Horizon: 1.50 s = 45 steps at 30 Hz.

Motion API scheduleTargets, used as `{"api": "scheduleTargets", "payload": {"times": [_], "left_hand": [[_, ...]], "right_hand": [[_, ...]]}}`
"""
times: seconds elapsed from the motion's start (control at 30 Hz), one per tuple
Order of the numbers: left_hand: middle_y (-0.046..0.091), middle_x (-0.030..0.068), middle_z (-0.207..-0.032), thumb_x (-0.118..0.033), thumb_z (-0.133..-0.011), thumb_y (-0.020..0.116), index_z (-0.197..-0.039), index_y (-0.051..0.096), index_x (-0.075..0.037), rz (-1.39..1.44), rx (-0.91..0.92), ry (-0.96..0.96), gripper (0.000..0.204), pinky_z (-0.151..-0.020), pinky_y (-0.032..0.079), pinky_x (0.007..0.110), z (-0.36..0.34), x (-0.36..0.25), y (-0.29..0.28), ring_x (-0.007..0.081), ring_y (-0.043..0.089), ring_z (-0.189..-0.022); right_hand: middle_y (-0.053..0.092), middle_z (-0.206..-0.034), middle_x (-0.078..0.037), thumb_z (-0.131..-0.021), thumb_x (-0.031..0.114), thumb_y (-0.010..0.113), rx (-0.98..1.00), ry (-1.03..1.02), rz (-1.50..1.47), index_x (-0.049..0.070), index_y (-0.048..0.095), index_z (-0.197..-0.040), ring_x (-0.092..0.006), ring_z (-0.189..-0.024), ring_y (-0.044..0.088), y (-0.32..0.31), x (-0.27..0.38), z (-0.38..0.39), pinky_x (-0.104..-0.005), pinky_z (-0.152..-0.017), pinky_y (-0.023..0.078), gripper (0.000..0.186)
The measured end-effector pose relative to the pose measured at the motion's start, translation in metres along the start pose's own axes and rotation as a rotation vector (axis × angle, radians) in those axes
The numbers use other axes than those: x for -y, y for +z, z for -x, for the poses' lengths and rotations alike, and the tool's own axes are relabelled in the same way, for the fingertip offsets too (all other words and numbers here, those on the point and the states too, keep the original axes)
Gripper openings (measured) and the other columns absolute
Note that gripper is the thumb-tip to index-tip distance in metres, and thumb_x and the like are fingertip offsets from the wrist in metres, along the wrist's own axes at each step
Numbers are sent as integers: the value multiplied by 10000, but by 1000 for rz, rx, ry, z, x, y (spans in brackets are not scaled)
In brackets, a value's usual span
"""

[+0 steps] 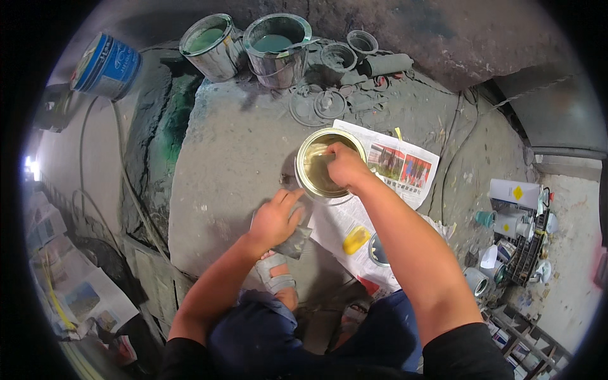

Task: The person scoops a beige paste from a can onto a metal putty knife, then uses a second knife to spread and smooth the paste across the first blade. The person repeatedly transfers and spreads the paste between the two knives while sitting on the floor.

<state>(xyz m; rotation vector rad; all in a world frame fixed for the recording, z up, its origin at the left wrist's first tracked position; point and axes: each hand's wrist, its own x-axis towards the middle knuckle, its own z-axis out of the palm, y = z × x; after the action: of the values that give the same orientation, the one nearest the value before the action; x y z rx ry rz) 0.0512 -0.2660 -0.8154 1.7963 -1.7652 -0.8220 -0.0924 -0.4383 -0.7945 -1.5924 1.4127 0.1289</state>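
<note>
An open metal can (303, 184) with a shiny gold-toned inside stands partly on a spread newspaper (396, 183). My right hand (347, 167) reaches over its far right rim into the opening. The fingers are curled together, and whatever they hold is hidden inside the can. Close to the can's near left side is my left hand (275, 220), its fingers bent over a thin grey sheet (294, 244) that sticks out beneath the palm. Part of the sheet is covered by the hand.
Two paint-streaked buckets (221, 60) (278, 71) with greenish liquid stand at the back. Grey-coated cups (362, 42) and rings lie beside them. A yellow-stained patch (356, 240) and a round lid (378, 249) are on the near newspaper. A blue bucket (107, 66) is far left; containers (514, 192) crowd the right.
</note>
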Motion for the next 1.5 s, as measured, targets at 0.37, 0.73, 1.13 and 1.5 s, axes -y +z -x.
{"api": "scheduleTargets", "payload": {"times": [0.37,0.73,1.13,1.5], "left_hand": [[509,97,-1002,-157,-812,633,-1313,497,-169,-206,85,76,520,-594,528,401,-2,-3,3,292,618,-733],[504,109,-937,-141,-842,539,-1417,369,-279,-262,140,3,615,-601,518,439,7,9,19,321,601,-715],[489,95,-818,-108,-809,558,-1392,421,-260,-309,79,46,617,-547,508,432,5,4,18,308,577,-603],[506,101,-801,-99,-798,563,-1380,441,-240,-329,75,61,611,-531,509,434,5,3,19,315,582,-590]], "right_hand": [[576,-1212,-176,-772,14,517,100,173,-200,60,555,-1233,-290,-1116,550,8,8,-14,-362,-902,444,465],[611,-1143,-182,-809,19,510,176,249,-287,-4,604,-1146,-287,-1021,582,0,8,-15,-393,-831,460,351],[475,-1325,-176,-832,88,606,347,279,-380,53,525,-1237,-343,-1216,443,-3,-2,-26,-530,-872,416,414],[566,-1157,-140,-787,47,616,339,248,-455,11,606,-1099,-258,-1072,528,9,-19,-45,-430,-816,463,314]]}}
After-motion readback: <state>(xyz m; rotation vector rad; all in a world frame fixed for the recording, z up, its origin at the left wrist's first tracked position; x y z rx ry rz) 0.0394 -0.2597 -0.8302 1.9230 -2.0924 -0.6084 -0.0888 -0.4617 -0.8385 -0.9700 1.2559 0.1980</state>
